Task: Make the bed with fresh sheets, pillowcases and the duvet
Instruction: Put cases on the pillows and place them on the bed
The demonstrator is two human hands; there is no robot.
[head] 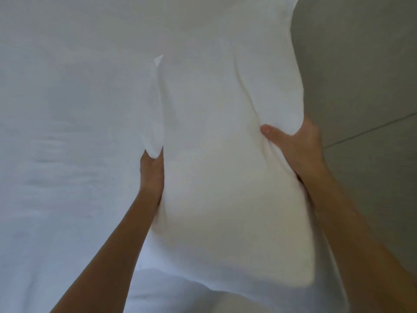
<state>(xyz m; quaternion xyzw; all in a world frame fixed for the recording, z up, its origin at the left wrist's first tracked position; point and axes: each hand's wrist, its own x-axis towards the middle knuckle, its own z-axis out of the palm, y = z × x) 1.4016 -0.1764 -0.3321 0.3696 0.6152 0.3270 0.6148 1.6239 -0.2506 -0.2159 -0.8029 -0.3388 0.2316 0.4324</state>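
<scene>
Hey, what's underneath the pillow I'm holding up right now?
Behind and below the pillow, the white bed sheet spreads left, and grey floor shows on the right. The left hand and right hand grip its sides. Whatever lies directly under it is covered.

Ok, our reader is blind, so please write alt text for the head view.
Two bare hands hold a plump white pillow by its sides above a white bed sheet: the left hand against one edge, the right hand gripping the other. Grey floor shows alongside.
</scene>
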